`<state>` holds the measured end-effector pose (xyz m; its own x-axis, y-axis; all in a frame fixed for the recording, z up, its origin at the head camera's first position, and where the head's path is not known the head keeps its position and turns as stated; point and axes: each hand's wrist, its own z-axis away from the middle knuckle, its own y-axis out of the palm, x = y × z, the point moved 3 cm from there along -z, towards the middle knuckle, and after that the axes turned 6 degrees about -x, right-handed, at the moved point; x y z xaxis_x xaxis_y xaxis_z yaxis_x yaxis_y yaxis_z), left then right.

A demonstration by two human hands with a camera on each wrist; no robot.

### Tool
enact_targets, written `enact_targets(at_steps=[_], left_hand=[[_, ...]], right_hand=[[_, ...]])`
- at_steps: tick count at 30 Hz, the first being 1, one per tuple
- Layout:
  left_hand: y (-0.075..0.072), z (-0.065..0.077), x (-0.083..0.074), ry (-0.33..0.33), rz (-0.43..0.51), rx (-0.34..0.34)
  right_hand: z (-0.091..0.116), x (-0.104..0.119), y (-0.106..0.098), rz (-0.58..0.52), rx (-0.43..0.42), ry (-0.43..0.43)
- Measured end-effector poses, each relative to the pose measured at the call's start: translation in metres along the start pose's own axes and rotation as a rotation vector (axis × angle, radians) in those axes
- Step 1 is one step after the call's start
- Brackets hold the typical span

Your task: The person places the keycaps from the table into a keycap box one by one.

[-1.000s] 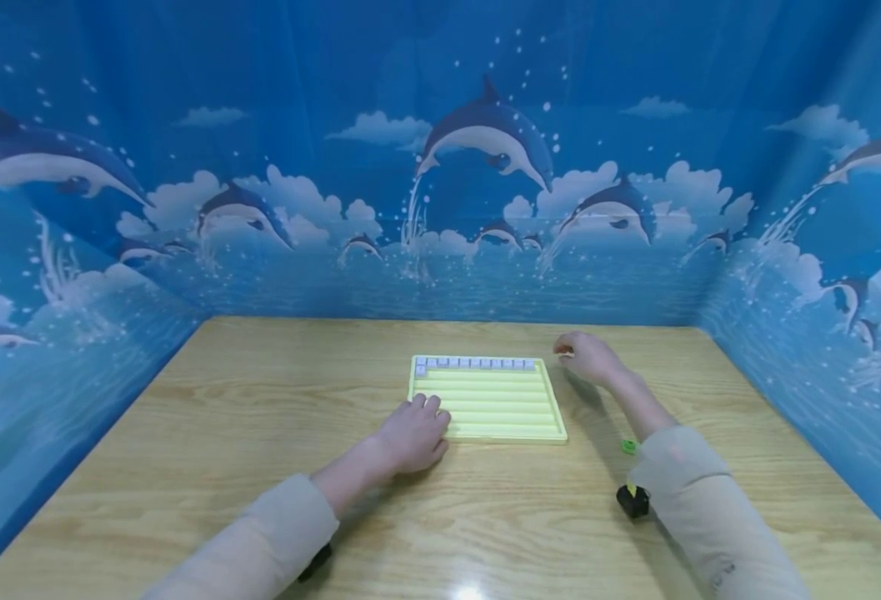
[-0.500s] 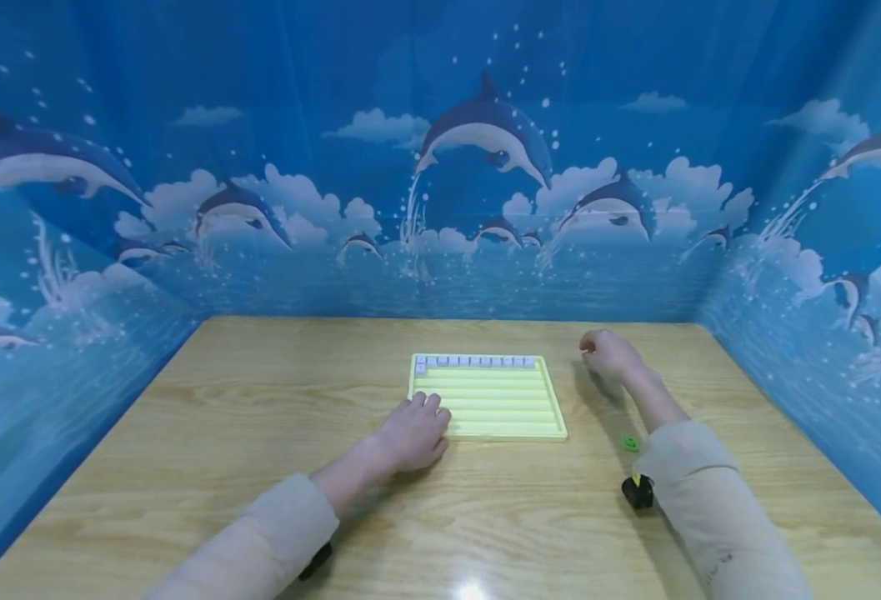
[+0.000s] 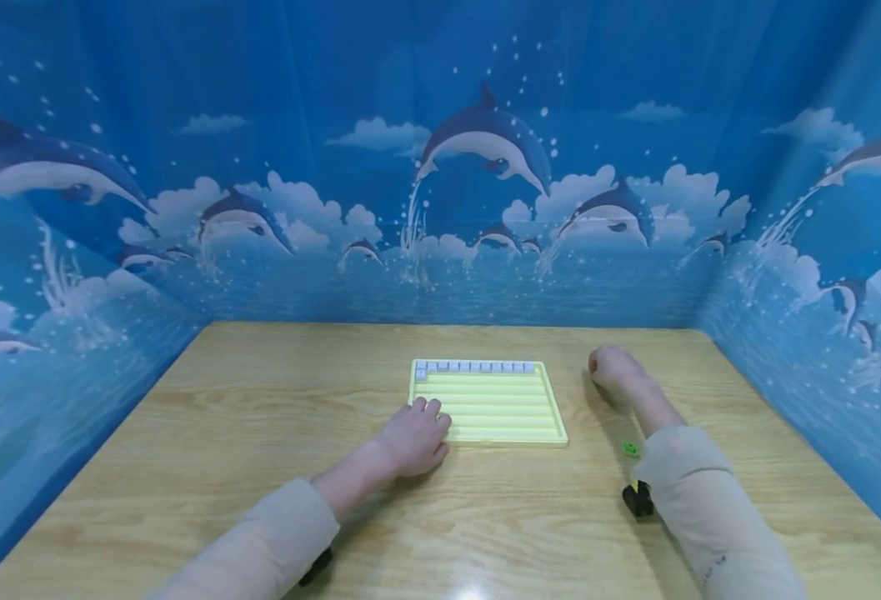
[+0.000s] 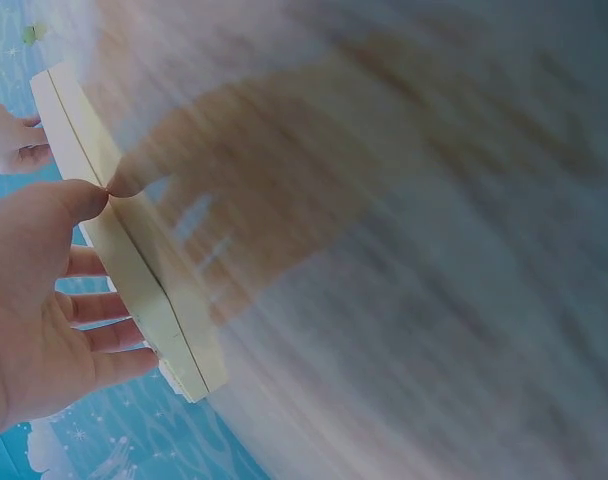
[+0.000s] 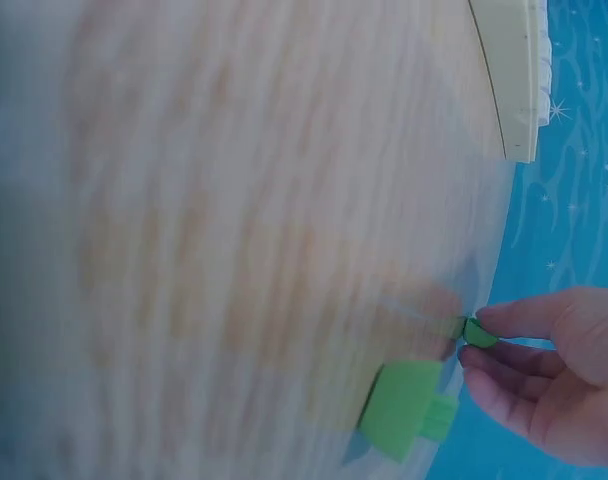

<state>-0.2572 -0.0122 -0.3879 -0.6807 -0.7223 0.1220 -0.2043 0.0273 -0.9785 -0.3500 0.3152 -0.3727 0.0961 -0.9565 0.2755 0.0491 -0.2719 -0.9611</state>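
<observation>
My left hand [image 3: 412, 437] holds the near-left corner of a pale yellow ridged tray [image 3: 496, 408]. In the left wrist view its thumb presses the near wall, while the other fingers reach over the rim. Small whitish keycap-like pieces [image 3: 475, 367] fill most of the tray's far row, and one more sits at the left of the second row. To the right of the tray, my right hand [image 3: 616, 369] is low over the table. The right wrist view shows it pinching a small green piece [image 5: 479, 334] between thumb and fingers; the piece's exact kind is unclear.
Another small green piece [image 3: 630, 449] lies on the wooden table [image 3: 260, 392], near the right sleeve. Black wrist devices [image 3: 638, 500] hang under the sleeves. A blue dolphin-print curtain [image 3: 440, 275] encloses the table at the back and sides.
My right hand has moved rightward, away from the tray, and slightly closer to me and down to the table. My left hand and the tray have stayed in place.
</observation>
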Motion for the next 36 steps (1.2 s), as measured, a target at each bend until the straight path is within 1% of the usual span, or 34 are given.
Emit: enact_targets(at_steps=[5,10,14,17,24,29,36], left_hand=[[0.001,0.000,0.000,0.001,-0.004,-0.002],[0.001,0.001,0.000,0.003,-0.010,-0.003],[0.002,0.000,0.001,0.008,-0.010,-0.009],[0.003,0.000,0.001,0.010,-0.009,-0.013],[0.003,0.001,0.000,0.007,-0.011,-0.008],[0.005,0.001,0.000,0.009,-0.012,-0.011],[0.004,0.000,0.001,0.010,-0.019,-0.023]], right_hand=[[0.001,0.001,0.002,-0.038,0.002,0.013],[0.001,0.002,0.002,-0.019,0.011,0.008],[0.001,0.002,0.000,0.013,0.000,0.000],[0.001,0.004,0.000,0.011,-0.013,-0.002],[0.002,0.008,0.002,-0.035,-0.016,-0.032],[0.003,0.011,0.004,-0.037,-0.020,-0.061],[0.004,0.015,0.001,-0.047,-0.050,-0.090]])
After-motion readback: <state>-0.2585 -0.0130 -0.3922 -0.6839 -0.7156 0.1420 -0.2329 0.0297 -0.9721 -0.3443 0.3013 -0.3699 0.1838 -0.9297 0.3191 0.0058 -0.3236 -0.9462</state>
